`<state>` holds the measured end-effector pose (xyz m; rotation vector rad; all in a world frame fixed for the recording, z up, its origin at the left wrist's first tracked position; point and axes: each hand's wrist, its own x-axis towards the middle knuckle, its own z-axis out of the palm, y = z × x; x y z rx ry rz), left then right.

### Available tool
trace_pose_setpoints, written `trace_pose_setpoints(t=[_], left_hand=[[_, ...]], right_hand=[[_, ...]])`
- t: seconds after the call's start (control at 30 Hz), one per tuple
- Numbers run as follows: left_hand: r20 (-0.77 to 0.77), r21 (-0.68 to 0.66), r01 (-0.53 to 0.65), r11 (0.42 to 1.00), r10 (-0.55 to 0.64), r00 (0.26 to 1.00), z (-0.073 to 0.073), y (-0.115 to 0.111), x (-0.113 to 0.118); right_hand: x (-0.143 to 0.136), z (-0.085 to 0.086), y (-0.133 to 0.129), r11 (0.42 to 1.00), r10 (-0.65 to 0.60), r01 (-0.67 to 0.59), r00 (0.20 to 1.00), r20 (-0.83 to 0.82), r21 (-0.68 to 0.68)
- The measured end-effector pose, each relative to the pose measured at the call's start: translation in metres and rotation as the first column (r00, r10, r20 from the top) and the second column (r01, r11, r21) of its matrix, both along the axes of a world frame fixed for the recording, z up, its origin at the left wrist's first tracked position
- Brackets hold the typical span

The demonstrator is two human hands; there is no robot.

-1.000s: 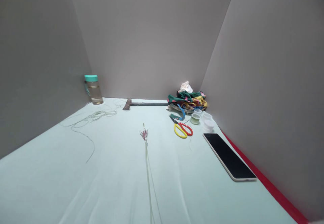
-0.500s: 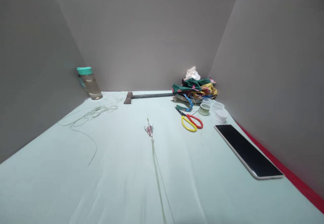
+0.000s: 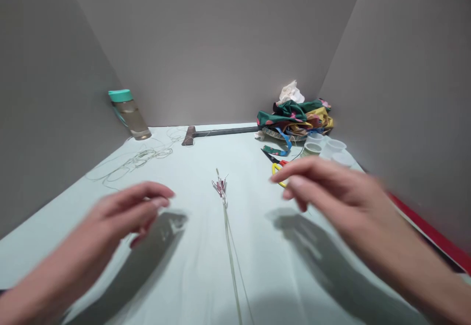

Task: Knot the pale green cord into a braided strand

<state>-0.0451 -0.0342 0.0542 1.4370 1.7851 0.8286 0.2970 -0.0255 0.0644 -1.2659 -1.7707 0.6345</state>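
My left hand (image 3: 123, 214) hovers over the pale cloth on the left, its fingers loosely bent and nothing seen between them. On the other side, my right hand (image 3: 333, 190) is also raised and holds nothing, with index finger and thumb a little apart. Between them lies a small bundle of pinkish and silvery pieces (image 3: 220, 186), tied to pale green strings (image 3: 228, 246) that run towards me. Just beyond my right fingertips are scissors (image 3: 275, 169) with yellow and red handles, partly covered by that hand.
A tangle of thin thread (image 3: 142, 157) spreads at the left, near a water bottle (image 3: 133, 116) with a teal lid. At the back lies a hammer (image 3: 189, 136). Colourful fabric (image 3: 294, 114), a spool of thread (image 3: 312, 149) and clear plastic cups (image 3: 334, 146) crowd the back right.
Both my hands have come into view from the lower sides. My right arm now hides most of the dark-screened device. The view has shifted slightly; the string bundle lies as before.
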Motion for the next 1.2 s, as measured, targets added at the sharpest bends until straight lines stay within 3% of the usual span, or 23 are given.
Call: trace_pose_setpoints(t=[0.1, 0.2, 0.3, 0.57, 0.87, 1.2], left_hand=[[-0.050, -0.051, 0.227, 0.973, -0.229, 0.972, -0.019, 0.014, 0.041], [-0.097, -0.053, 0.313, 0.948, -0.317, 0.944, -0.029, 0.022, 0.069], [-0.112, -0.066, 0.334, 0.940, -0.339, 0.934, -0.030, 0.026, 0.078], [0.134, -0.215, 0.308, 0.927, -0.285, 0.949, -0.038, 0.039, 0.083], [0.325, -0.338, 0.280, 0.898, -0.168, 0.931, -0.035, 0.049, 0.088], [0.469, -0.453, 0.273, 0.848, -0.034, 0.883, -0.033, 0.049, 0.087]], right_hand=[[-0.029, -0.024, 0.014, 0.970, 0.227, -0.205, 0.955, 0.194, -0.127], [-0.046, -0.046, 0.022, 0.938, 0.340, -0.301, 0.895, 0.289, -0.173], [-0.053, -0.058, 0.028, 0.929, 0.362, -0.315, 0.883, 0.299, -0.196], [-0.068, -0.071, 0.035, 0.933, 0.304, -0.231, 0.917, 0.260, -0.277], [-0.070, -0.092, 0.031, 0.954, 0.257, -0.223, 0.953, 0.160, -0.203], [-0.074, -0.099, 0.022, 0.977, 0.171, -0.186, 0.975, 0.141, 0.105]])
